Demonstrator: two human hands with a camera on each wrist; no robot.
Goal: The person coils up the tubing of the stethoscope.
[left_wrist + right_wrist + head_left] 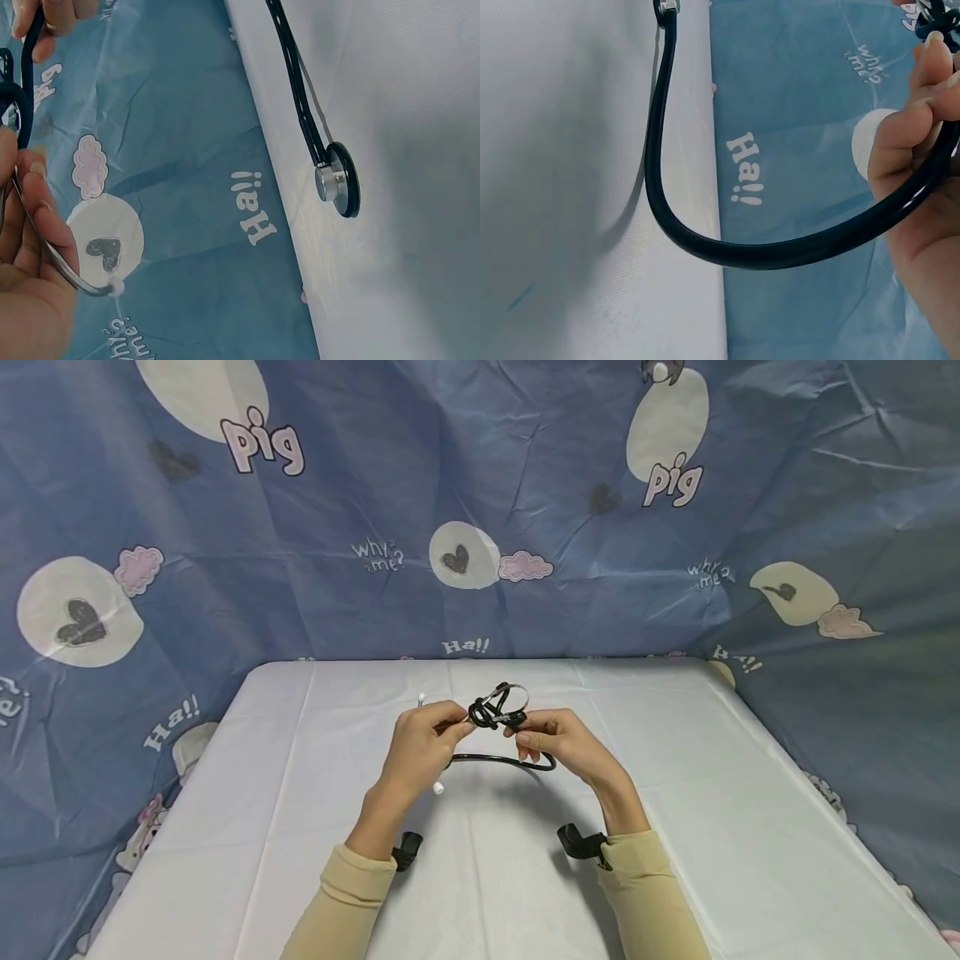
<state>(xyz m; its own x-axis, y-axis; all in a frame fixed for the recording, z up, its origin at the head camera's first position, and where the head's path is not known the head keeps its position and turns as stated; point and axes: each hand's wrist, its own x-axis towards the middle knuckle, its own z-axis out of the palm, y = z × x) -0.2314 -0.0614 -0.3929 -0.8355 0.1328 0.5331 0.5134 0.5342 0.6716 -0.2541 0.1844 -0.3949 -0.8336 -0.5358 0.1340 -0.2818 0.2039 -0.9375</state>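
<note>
A stethoscope with black tubing is held up over the table between both hands, its tubing tangled in a knot (486,713). My left hand (422,745) grips the metal ear tubes just left of the knot. White eartips (438,788) stick out on either side of that hand. On the knot's other side, my right hand (566,745) pinches the black tubing with thumb and fingers. From the right hand a length of tubing (780,256) hangs in a wide curve. The silver chest piece (337,180) with its black rim dangles in the left wrist view.
A white cloth covers the table (315,827). Behind and beside it hangs a blue printed curtain (390,485). Black straps (581,843) are worn near both sleeve cuffs.
</note>
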